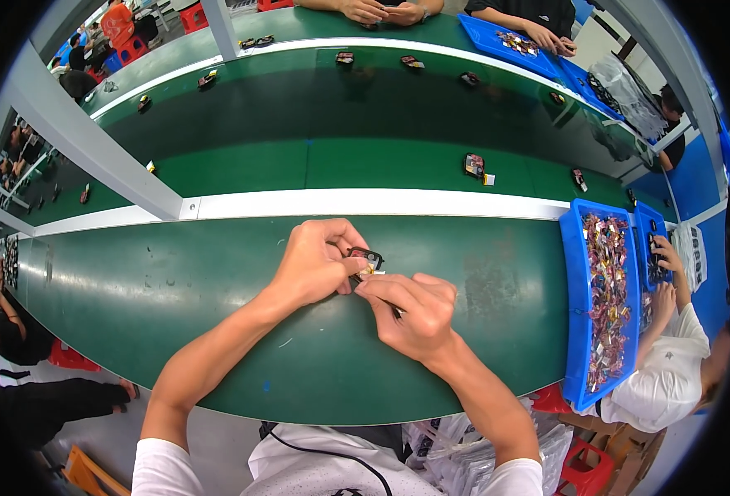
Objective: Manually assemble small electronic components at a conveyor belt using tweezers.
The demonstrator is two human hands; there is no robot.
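Above the green worktop in front of me, my left hand (315,263) pinches a small black-framed part (368,253) between thumb and fingers. Something reddish and yellow shows inside its frame, and a small white piece sits at its lower edge. My right hand (414,312) is closed just right of and below it, with the fingertips right at the part. A thin dark tool (397,312) pokes out below the right fingers. Its tip and most of its length are hidden, so I cannot tell its exact kind.
A blue tray (576,310) heaped with small wired parts stands at the worktop's right end. Beyond the white rail (365,204) runs a green conveyor belt (365,165) carrying several similar black parts. A grey post (92,136) rises at left. Co-workers sit across and to the right.
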